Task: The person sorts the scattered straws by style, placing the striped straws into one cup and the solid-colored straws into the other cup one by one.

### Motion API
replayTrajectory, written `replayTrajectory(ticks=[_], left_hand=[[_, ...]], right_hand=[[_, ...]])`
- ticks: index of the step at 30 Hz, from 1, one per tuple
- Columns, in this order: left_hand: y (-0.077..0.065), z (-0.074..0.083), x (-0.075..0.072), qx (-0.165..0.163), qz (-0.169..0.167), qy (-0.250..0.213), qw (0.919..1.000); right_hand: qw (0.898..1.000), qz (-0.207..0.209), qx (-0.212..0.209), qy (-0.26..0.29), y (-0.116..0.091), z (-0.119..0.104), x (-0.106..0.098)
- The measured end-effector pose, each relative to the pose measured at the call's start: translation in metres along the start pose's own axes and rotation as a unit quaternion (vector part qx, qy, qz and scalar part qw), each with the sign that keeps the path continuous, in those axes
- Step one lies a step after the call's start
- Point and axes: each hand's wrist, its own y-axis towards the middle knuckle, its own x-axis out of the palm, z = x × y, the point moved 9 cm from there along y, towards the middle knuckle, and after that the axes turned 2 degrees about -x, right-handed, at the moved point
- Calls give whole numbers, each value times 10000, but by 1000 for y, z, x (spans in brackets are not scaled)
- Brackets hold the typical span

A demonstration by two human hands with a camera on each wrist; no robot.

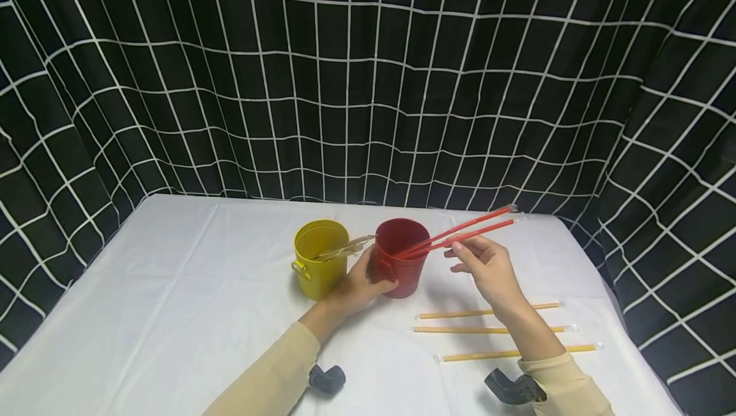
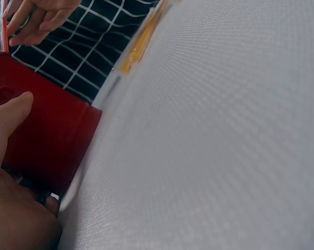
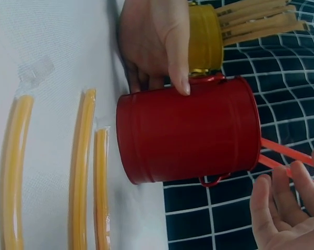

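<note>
A small red bucket (image 1: 402,275) stands upright on the white table, with two red straws (image 1: 483,221) leaning out over its right rim. My left hand (image 1: 355,288) grips the bucket's left side, thumb across its front; most of the other fingers are hidden behind it. At the right, my right hand (image 1: 489,269) pinches the lower red straw between thumb and fingers, just outside the rim. Clear wrapping shows at the straws' outer ends. In the right wrist view, the fingers (image 3: 290,195) of my right hand are beside the straws.
Left of the red bucket stands a yellow bucket (image 1: 316,282), with several light-brown flat sticks (image 3: 261,21) leaning in it. Three wrapped orange-yellow straws (image 1: 489,356) lie below my right hand. A dark curtain (image 1: 356,84) with white grid lines hangs around the white table (image 1: 172,314).
</note>
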Motion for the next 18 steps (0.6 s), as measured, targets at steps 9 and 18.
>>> replayTrajectory(ticks=[9,18], left_hand=[[0,1,3,44,-28,-83,10000],[-1,2,1,-43,28,-99,9999]], right_hand=[[9984,-470,147,-276,-1,4,5],[9889,-1388,133,-518,-3,5,19]])
